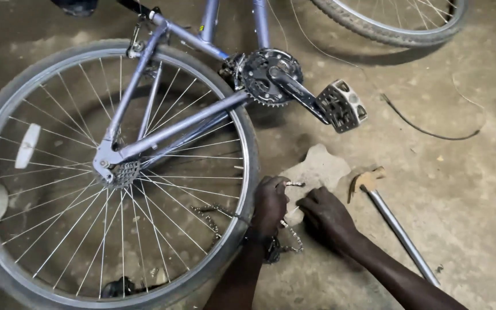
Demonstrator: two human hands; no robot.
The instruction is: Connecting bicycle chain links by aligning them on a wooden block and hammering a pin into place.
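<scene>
A blue-purple bicycle lies on its side on a concrete floor, its rear wheel [47, 74] filling the left of the head view. My left hand [270, 204] pinches one end of the loose bicycle chain [295, 184] over a flat pale stone [322, 166]. My right hand [325, 215] is beside it with the fingers closed on the chain near the stone. The rest of the chain [216, 221] trails down past my left wrist and through the spokes.
A claw hammer [394, 227] with a metal handle lies on the floor to the right of my hands. The crank, chainring [265, 72] and pedal [341, 105] lie above the stone. A loose cable [426, 132] curls at the right. The front wheel [391, 28] is at the top.
</scene>
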